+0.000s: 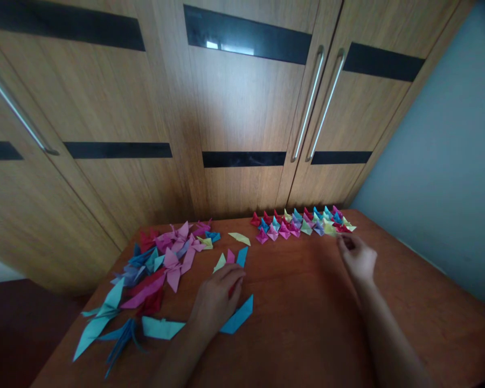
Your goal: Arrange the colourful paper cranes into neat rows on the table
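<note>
My left hand (217,297) is curled above the table, left of the middle. A bit of red paper (231,291) shows between its thumb and fingers; its shape is mostly hidden. Just beyond the fingertips lie folded paper strips: a pale yellow one (220,263), a pink one (230,256) and a blue one (242,256). Another blue strip (238,317) extends from under the hand. My right hand (358,258) is pinched at a small yellow folded paper piece (329,227), at the front right of several rows of small pointed paper pieces (284,230).
A heap of colourful folded paper shapes (172,264) covers the table's left side. Turquoise (161,327) and dark blue (123,342) pieces lie nearer me. A yellow strip (240,238) lies near the back. Behind the wooden table (299,312) stands a cupboard (242,102); a wall (440,178) borders the right.
</note>
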{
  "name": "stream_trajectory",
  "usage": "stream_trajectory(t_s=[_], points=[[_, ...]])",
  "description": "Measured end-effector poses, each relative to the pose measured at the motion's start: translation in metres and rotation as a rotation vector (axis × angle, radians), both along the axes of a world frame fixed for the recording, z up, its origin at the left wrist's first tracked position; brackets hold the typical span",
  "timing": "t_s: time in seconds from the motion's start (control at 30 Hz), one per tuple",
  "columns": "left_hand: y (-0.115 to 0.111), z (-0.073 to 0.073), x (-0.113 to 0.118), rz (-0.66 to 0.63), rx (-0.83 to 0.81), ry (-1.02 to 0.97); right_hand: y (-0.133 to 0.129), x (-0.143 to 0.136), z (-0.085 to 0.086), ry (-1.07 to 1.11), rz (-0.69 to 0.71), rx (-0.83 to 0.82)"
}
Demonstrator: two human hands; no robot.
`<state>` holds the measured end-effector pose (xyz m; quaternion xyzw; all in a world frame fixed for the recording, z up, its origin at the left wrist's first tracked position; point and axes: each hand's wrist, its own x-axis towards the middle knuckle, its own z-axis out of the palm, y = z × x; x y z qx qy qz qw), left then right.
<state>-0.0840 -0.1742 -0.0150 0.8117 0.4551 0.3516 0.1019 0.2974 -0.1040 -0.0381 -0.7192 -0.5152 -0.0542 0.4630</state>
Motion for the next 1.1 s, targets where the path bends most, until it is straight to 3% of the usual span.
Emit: stream_trajectory(t_s=[0.13,0.27,0.37,0.6,1.1], points=[[-0.001,0.000,0.001,0.011,-0.009,0.004,0.003,0.040,-0.016,-0.069,-0.267,-0.219],[-0.001,0.001,0.001,0.030,-0.027,0.013,0.010,0.047,-0.029,-0.106,-0.327,-0.460],[-0.001,0.002,0.001,0.029,-0.038,0.017,0.017,0.044,-0.029,-0.128,-0.335,-0.537],[-0.002,0.003,0.001,0.022,-0.050,0.009,0.026,0.040,-0.023,-0.195,-0.305,-0.569],[-0.002,0.003,0.001,0.038,-0.062,0.034,0.027,0.046,-0.028,-0.174,-0.283,-0.535]])
